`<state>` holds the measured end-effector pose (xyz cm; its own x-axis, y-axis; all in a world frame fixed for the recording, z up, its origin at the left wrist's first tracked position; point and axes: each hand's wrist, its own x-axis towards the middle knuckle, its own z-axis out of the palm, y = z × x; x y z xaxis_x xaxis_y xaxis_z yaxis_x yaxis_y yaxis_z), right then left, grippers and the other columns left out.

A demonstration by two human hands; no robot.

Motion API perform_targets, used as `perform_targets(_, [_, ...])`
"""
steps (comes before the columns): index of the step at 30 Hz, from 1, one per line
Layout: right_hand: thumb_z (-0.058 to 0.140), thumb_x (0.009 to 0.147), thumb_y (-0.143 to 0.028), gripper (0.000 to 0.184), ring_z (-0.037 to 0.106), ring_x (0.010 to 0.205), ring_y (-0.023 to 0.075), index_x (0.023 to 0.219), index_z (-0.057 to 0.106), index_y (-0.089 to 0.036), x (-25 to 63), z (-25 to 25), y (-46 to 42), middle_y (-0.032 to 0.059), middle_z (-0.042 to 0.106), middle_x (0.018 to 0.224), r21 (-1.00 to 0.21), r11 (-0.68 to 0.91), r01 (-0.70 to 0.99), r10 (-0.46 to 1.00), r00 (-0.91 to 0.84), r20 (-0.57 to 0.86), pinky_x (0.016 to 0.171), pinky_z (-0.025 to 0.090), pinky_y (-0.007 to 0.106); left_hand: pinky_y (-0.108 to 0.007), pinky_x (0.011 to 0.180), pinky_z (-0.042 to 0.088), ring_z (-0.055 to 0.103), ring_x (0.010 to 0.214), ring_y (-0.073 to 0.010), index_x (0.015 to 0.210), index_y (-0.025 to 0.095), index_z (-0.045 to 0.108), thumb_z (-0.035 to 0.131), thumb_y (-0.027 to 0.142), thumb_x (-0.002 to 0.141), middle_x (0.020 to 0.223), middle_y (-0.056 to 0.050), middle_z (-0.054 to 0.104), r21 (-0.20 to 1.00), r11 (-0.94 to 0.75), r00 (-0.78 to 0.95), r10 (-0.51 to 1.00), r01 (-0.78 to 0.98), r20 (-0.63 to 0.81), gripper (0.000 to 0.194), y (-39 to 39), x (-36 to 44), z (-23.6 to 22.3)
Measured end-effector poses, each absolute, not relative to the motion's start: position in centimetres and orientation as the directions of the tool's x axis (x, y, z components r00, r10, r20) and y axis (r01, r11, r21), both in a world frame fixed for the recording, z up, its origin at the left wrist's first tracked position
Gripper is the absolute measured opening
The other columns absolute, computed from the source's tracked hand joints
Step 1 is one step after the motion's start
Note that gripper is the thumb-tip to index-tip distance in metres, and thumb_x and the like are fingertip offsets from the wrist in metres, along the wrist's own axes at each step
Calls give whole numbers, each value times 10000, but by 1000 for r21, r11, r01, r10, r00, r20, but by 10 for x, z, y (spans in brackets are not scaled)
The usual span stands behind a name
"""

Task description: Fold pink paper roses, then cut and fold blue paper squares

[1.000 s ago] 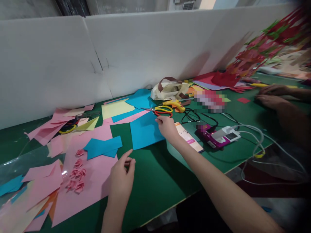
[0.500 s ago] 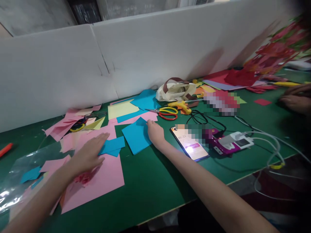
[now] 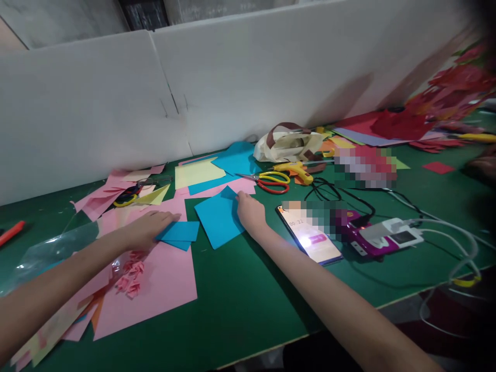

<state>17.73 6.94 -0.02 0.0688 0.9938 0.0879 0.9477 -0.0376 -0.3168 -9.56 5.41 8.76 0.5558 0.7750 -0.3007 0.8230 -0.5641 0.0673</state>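
My right hand (image 3: pixel 251 213) rests palm down with fingers stretched out on the right edge of a blue paper square (image 3: pixel 217 216) on the green table (image 3: pixel 248 305). My left hand (image 3: pixel 149 228) lies flat, fingers extended, touching a smaller piece of blue paper (image 3: pixel 180 233) that sits on a large pink sheet (image 3: pixel 155 281). Several small pink folded paper roses (image 3: pixel 130 274) lie on the pink sheet just below my left forearm.
Red and yellow scissors (image 3: pixel 267 181), a yellow glue gun (image 3: pixel 292 169) and a cloth bag (image 3: pixel 289 144) lie behind. A lit phone (image 3: pixel 310 235) and a purple device with cables (image 3: pixel 383 235) sit at right. Another person's hand (image 3: pixel 480 166) shows far right. White boards (image 3: pixel 251 77) wall the back.
My left hand reached left and forward from the table's middle onto the small blue paper. My right hand slid the blue square slightly toward me and to the left.
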Motion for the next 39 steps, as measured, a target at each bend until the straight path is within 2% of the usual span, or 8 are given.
perform_targets(11, [313,950,-242,234,615,728,199,978,537,-183,182,-5,73,102,648,895,-480,-49,876,984,125,128,580,350,256,-476,1042,240,396,1260,-290,1337,212,395,538,139,734,1370,-122,464,-14,-717,651,641,697,-407,623,70,-111,86])
perform_targets(14, [330,940,-247,216,574,648,181,931,539,-192,185,-4,73,70,632,813,-580,-25,814,968,164,188,550,311,246,-495,1045,264,383,1271,-325,1333,203,398,607,263,722,1394,-133,430,119,-664,657,668,738,-350,648,64,-96,90])
perform_targets(17, [313,940,-281,237,522,611,167,882,525,-194,186,-4,71,30,581,707,-694,27,719,937,223,268,543,299,241,-460,943,420,449,1229,-329,1397,227,252,586,468,763,1442,-152,349,435,-318,448,862,842,-237,755,58,-69,83])
perform_targets(22, [262,942,-335,310,479,616,147,806,498,-188,183,-5,68,-1,521,670,-827,169,536,869,315,382,585,345,237,-406,887,487,543,1143,-294,1286,186,429,560,559,768,1326,-151,510,873,107,283,921,477,-268,652,54,-21,59])
perform_targets(26, [312,927,-371,319,507,657,150,817,540,-178,180,-7,68,6,550,702,-864,254,434,852,322,412,627,393,247,-420,840,509,608,1044,-292,1152,170,542,565,512,773,1158,-125,642,898,158,217,940,410,-264,511,56,-6,47])
perform_targets(30, [421,893,-422,380,563,777,176,1127,514,-137,179,-10,71,83,591,915,-883,277,380,853,326,408,695,451,287,-447,853,488,601,1044,-310,1133,166,563,566,399,781,1168,-125,637,867,144,109,969,477,-220,421,66,-13,49])
perform_targets(35, [608,758,-541,625,449,1153,269,1261,478,-193,174,-3,61,151,512,1231,-550,592,588,744,-138,653,939,364,407,-456,812,498,637,946,-326,1071,160,617,608,361,730,1112,-129,667,819,142,52,977,556,-205,396,74,-29,60])
perform_targets(39, [541,841,-480,399,516,1068,241,1122,601,-203,165,1,51,104,619,1152,-233,796,559,563,-541,625,868,360,385,-425,796,511,647,929,-313,1019,159,645,617,398,702,1095,-112,680,806,152,54,973,573,-222,397,71,-38,68])
